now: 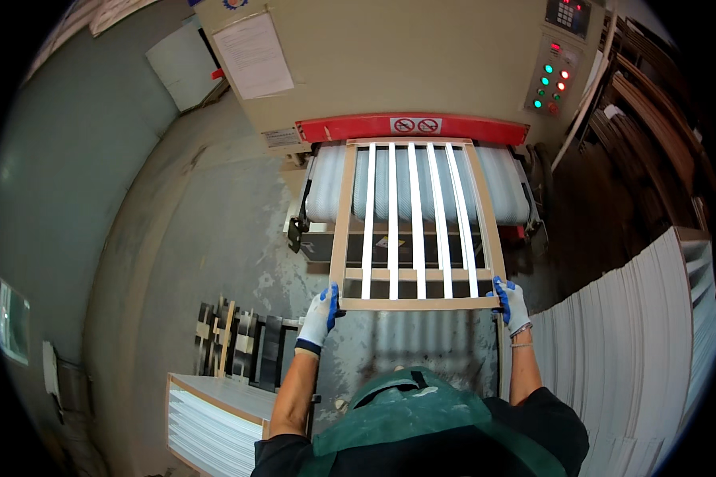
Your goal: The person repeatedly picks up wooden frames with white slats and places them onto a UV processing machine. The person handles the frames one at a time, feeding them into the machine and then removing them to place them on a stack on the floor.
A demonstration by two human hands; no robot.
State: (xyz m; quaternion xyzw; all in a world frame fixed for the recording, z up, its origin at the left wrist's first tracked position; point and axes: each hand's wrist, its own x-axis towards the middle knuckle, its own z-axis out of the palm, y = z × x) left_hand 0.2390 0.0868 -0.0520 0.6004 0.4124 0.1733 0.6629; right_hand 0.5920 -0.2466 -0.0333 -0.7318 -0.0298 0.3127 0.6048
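Observation:
A rectangular wooden frame (339,246) with several white slats spans from my hands to the machine ahead. Its far end lies over the pale ribbed conveyor belt (326,187), just before the red guard bar. My left hand (320,315), in a white and blue work glove, grips the near left corner. At the near right corner my right hand (511,304), gloved alike, closes round the edge. The near end hangs above the floor, roughly level. Fingertips beneath the frame are partly hidden.
The large beige machine (422,60) has a red guard bar (358,127) and a panel of lit buttons (550,83). Stacked white panels (612,342) stand close on my right. To my left are another panel stack (215,413) and a slatted rack (247,342).

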